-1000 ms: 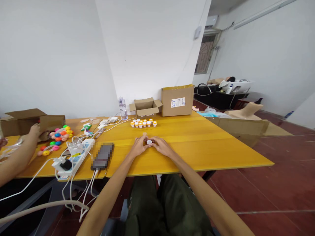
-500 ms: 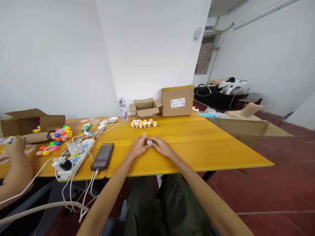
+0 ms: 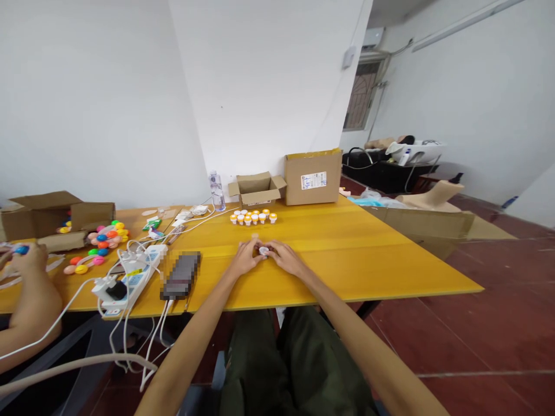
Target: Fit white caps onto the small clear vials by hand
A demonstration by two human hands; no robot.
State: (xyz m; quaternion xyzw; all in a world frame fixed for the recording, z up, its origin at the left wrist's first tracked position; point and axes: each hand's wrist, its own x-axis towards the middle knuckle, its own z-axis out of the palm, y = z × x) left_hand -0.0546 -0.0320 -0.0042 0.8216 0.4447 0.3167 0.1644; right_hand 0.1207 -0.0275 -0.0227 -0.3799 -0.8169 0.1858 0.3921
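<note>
Gripping a blue ball (image 3: 19, 249) at the far left, a co-worker's hand (image 3: 34, 260) is in front of an open box (image 3: 93, 215), with coloured balls (image 3: 111, 234) lying nearby. Next come a power strip (image 3: 150, 266) full of plugs and a phone (image 3: 181, 277) on the near part of the surface (image 3: 368, 254), then a water bottle (image 3: 217, 193) upright at the back by the wall.

The person's left hand (image 3: 247, 258) reaches in at the middle, its grip pinching one side of a small round piece (image 3: 263, 251), pale on top. Beyond the hands, small white-and-orange pieces (image 3: 255, 219) stand close together in front of a small open box (image 3: 256, 199). These look finished and set out. The piece between the fingertips is apart from them and shows no orange from here, so it seems the one in hand and not yet done; how many others are left cannot be told, as the box's floor is hidden.

The right hand (image 3: 286, 259) pinches the piece from the other side, its fingers curled in. Behind it, a taller labelled box (image 3: 312, 193) stands shut against the wall.
</note>
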